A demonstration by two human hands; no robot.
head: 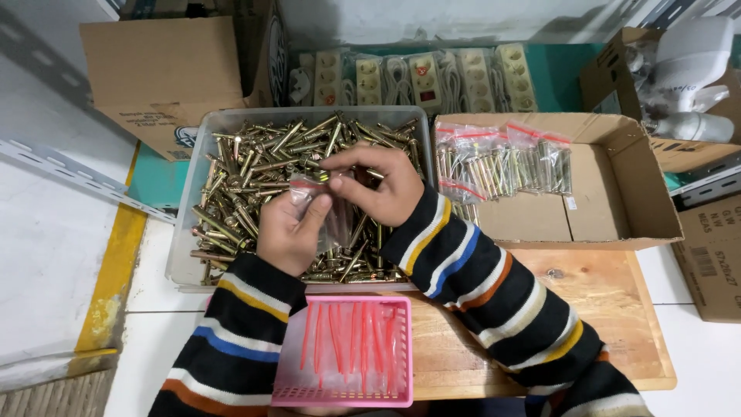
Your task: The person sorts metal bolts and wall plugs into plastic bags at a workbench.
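Left hand (289, 232) and right hand (378, 185) both closed on small clear bag (328, 208) above bin (185, 232) of bolts (255, 177); several filled bags (502, 162) done in box (617, 201), many bolts left.

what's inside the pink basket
The pink basket holds a loose pile of red strips lying lengthwise. Its near left corner is covered by the striped sleeve.
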